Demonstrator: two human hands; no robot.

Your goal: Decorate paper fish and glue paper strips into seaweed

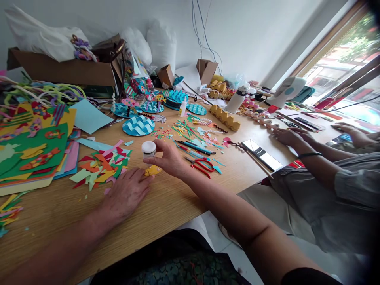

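Observation:
My right hand grips a small white-lidded jar between thumb and fingers, just above the table or on it; I cannot tell which. My left hand lies flat on the wood, its fingertips at the edge of a yellow paper fish. Part of the fish is covered by those fingers. Left of the jar is a heap of coloured paper scraps. Red-handled pliers and several pens lie to the right of my right hand.
Blue wavy paper discs and a glue bottle stand farther back. Decorated paper sheets are stacked at left. A yellow egg-carton strip, a white bottle and a phone are at right, near another person's hands.

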